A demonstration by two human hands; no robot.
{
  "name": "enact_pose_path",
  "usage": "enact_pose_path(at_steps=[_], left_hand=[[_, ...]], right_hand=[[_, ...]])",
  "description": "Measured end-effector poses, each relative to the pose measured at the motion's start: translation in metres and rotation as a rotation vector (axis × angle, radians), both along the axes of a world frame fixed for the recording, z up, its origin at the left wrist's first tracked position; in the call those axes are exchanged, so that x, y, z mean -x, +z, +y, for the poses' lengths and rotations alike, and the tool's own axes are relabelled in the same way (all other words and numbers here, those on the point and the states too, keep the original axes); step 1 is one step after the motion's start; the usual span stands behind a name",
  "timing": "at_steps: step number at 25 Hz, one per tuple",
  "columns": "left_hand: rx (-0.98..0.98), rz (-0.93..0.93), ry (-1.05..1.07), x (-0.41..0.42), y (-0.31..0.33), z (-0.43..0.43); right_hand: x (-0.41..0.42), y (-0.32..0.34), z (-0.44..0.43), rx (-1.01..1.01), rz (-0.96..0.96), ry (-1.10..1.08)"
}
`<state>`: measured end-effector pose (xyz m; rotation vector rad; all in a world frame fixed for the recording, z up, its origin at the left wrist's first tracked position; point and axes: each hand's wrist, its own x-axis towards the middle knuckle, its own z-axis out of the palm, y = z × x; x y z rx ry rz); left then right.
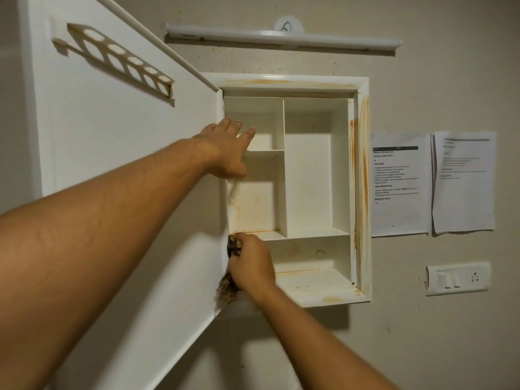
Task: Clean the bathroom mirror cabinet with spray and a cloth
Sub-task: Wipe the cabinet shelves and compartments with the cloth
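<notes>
The left forearm crosses the lower left of the view, nearest the camera, and ends in the left hand (228,149), fingers spread open and flat against the edge of the open door (118,170) where it meets the cabinet (363,170). It grips nothing; it seems to be bracing the door. Lower down, the right hand (251,261) is closed around a bunched dark cloth (229,287), pressed into the hinge-side corner at the level of the shelf above the lowest compartment. One end of the cloth shows above the fist, the rest hangs below it. No spray bottle is in view.

The step in hand looks to be wiping the left inner edge. To do it well, keep the door steady with the flat hand so the rubbing does not swing it, and drive the cloth right into the corner seam, where orange staining gathers. The cloth already looks soiled, so turning it to a fresher face would likely avoid smearing.

Much seems left: orange stains run along the cabinet's top and right frame, the middle-left compartment and the bottom ledge. The tall right compartment looks cleaner. The holder (121,56) on the door may also want a pass.
</notes>
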<state>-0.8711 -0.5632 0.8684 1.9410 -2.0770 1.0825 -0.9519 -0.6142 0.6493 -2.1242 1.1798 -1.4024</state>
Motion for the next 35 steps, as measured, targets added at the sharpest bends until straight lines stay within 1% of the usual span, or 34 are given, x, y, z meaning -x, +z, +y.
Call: enact_pose_path(at_steps=[3,5,7,9,10,11,13,14,15,16,17,18,19,21,22,23,24,25,26,27,28,29,31,33,34,35], left_hand=[[-0.029,0.026,-0.022,0.004,-0.005,0.007],[-0.076,0.108,-0.095,0.009,-0.007,0.013],[-0.238,0.282,-0.211,0.016,-0.01,0.018],[-0.425,0.453,-0.284,0.024,-0.019,0.019],[-0.475,0.494,-0.298,0.025,-0.022,0.018],[-0.485,0.511,-0.318,0.025,-0.025,0.017],[-0.433,0.568,-0.377,0.022,-0.027,0.011],[-0.399,0.605,-0.393,0.02,-0.028,0.008],[-0.37,0.633,-0.38,0.018,-0.028,0.006],[-0.341,0.647,-0.339,0.017,-0.027,0.004],[-0.307,0.649,-0.287,0.017,-0.026,0.003],[-0.276,0.653,-0.235,0.018,-0.026,0.001],[-0.253,0.67,-0.191,0.02,-0.025,0.001],[-0.271,0.794,-0.147,0.026,-0.025,0.001],[-0.306,0.873,-0.144,0.029,-0.025,0.001],[-0.334,0.921,-0.15,0.031,-0.024,0.002],[-0.319,0.93,-0.177,0.032,-0.021,0.003],[-0.233,0.872,-0.22,0.032,-0.014,0.005],[-0.076,0.743,-0.259,0.031,-0.004,0.007],[0.098,0.582,-0.284,0.031,0.008,0.01],[0.237,0.438,-0.305,0.031,0.022,0.014],[0.299,0.341,-0.303,0.03,0.035,0.016],[0.277,0.18,-0.19,0.026,0.055,0.02],[0.271,-0.03,-0.004,0.018,0.065,0.015],[0.282,-0.115,0.063,0.013,0.066,0.011],[0.284,-0.161,0.11,0.007,0.068,0.009]], right_hand=[[0.044,0.025,-0.002,-0.206,-0.259,0.271],[0.071,0.05,-0.001,-0.279,-0.427,0.362],[0.089,0.07,0.0,-0.27,-0.499,0.391],[0.103,0.086,0.001,-0.219,-0.526,0.39],[0.108,0.092,0.004,-0.202,-0.526,0.401],[0.114,0.097,0.005,-0.194,-0.526,0.429],[0.121,0.102,0.004,-0.191,-0.527,0.451],[0.123,0.101,0.002,-0.163,-0.513,0.389],[0.123,0.098,0.0,-0.073,-0.457,0.23],[0.122,0.091,-0.001,0.096,-0.385,0.009],[0.12,0.083,0.002,0.302,-0.311,-0.146],[0.114,0.075,0.008,0.486,-0.23,-0.166],[0.105,0.069,0.016,0.56,-0.138,-0.084],[0.086,0.059,0.023,0.467,0.022,0.073],[0.078,0.057,0.019,0.429,0.027,0.07],[0.073,0.058,0.013,0.412,-0.034,0.037],[0.071,0.062,0.006,0.406,-0.141,-0.01],[0.071,0.067,0.0,0.39,-0.246,-0.073],[0.07,0.074,-0.006,0.381,-0.325,-0.136],[0.069,0.081,-0.011,0.39,-0.349,-0.189],[0.065,0.088,-0.015,0.417,-0.328,-0.231],[0.058,0.094,-0.019,0.453,-0.277,-0.266],[0.037,0.102,-0.03,0.483,-0.119,-0.323],[0.015,0.104,-0.049,0.419,-0.033,-0.344],[0.005,0.105,-0.06,0.348,-0.058,-0.352],[-0.004,0.107,-0.07,0.272,-0.137,-0.349]])
